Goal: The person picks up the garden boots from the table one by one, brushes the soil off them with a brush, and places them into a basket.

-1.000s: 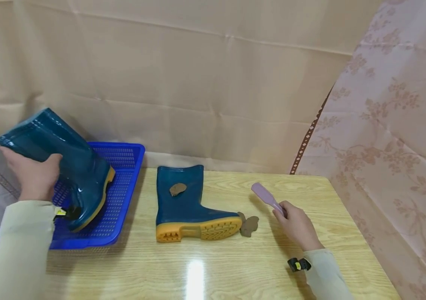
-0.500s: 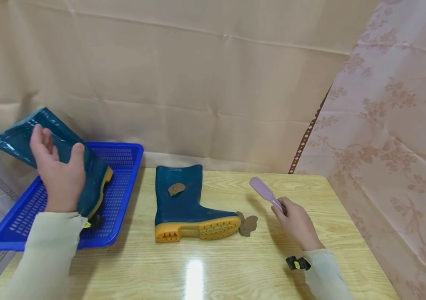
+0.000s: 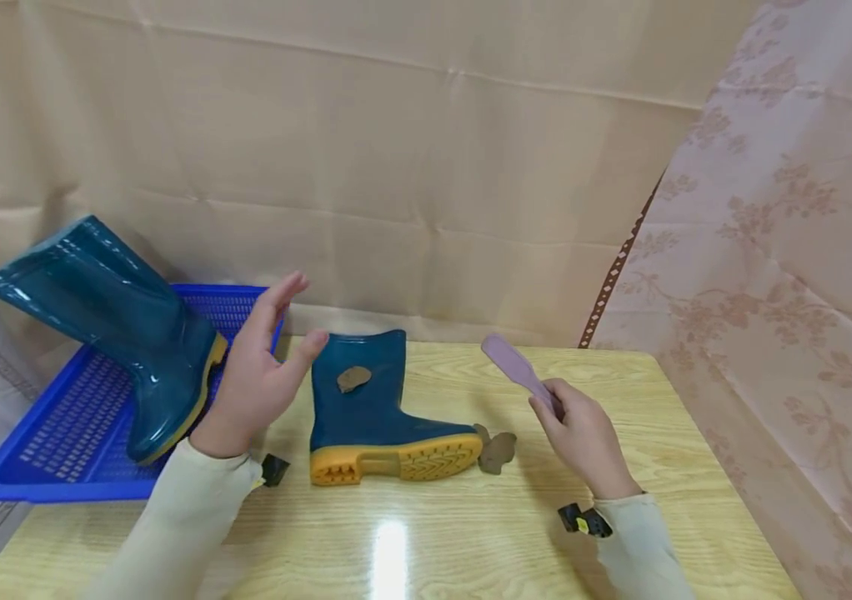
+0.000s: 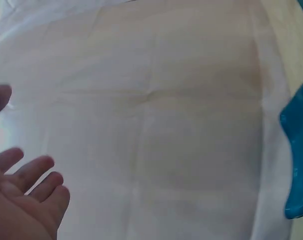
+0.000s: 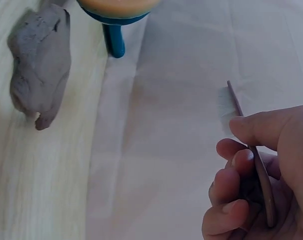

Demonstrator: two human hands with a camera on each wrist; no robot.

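My left hand (image 3: 257, 375) is in the air between the basket and the lying boot, fingers spread and holding nothing. In the left wrist view its fingers (image 4: 34, 175) are loosely extended. A dark teal rubber boot (image 3: 358, 417) with a yellow sole lies on its side, a brown mud-like patch (image 3: 354, 379) on its shaft. Another teal boot (image 3: 118, 308) leans inside the blue basket (image 3: 58, 492). My right hand (image 3: 583, 433) grips the handle of a purple brush (image 3: 508, 361); pale bristles (image 5: 225, 110) show in the right wrist view.
Brown clay-like lumps (image 3: 498, 452) lie on the wooden table (image 3: 306, 550) by the lying boot's toe. A beige cloth (image 3: 396, 167) hangs behind the table, and a pink floral cloth (image 3: 809, 292) hangs at the right.
My left hand has let go of the boot in the basket and moved right, towards the lying boot. My right hand has shifted slightly left and up with the brush.
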